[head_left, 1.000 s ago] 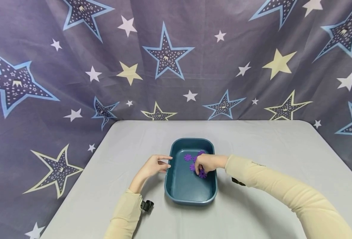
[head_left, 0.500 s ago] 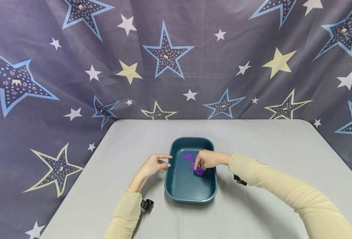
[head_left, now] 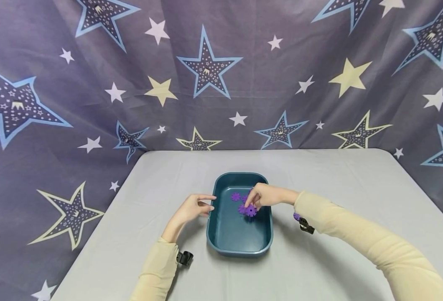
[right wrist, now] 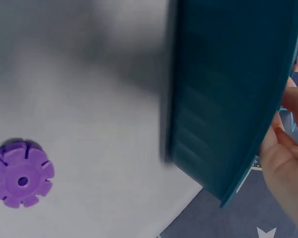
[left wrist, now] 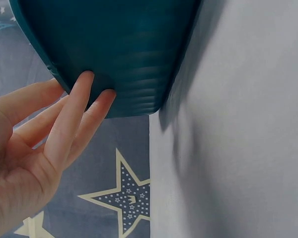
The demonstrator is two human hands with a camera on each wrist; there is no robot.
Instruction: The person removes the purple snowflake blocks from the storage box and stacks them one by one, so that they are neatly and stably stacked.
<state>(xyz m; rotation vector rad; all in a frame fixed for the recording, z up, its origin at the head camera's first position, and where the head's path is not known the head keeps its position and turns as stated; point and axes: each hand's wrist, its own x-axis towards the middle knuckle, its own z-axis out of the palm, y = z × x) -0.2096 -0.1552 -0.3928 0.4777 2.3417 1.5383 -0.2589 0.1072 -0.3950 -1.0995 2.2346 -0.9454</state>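
A dark teal tub (head_left: 240, 253) stands on the table. My left hand (head_left: 192, 210) is at its left side, and in the left wrist view its fairly straight fingers (left wrist: 79, 91) touch the outer wall and rim. Inside the tub, my right hand (head_left: 264, 195) pinches a purple notched disc (head_left: 250, 210) with a centre hole, lifted off the tub floor. Several like discs lie there, among them one at the left (head_left: 236, 197); the hand partly covers others. The right wrist view has the tub wall hiding the right hand's fingertips.
Another purple notched disc (right wrist: 23, 179) lies on the table right of the tub, mostly under the right forearm in the head view. Dark wrist mounts (head_left: 185, 258) sit on both sleeves. A star-patterned cloth (head_left: 225, 104) hangs behind the grey-white table (head_left: 338, 175).
My right hand has drawn back slightly and risen, and the disc it pinches now faces the head camera. A disc on the table has come into sight beside the right sleeve. The left hand stays put.
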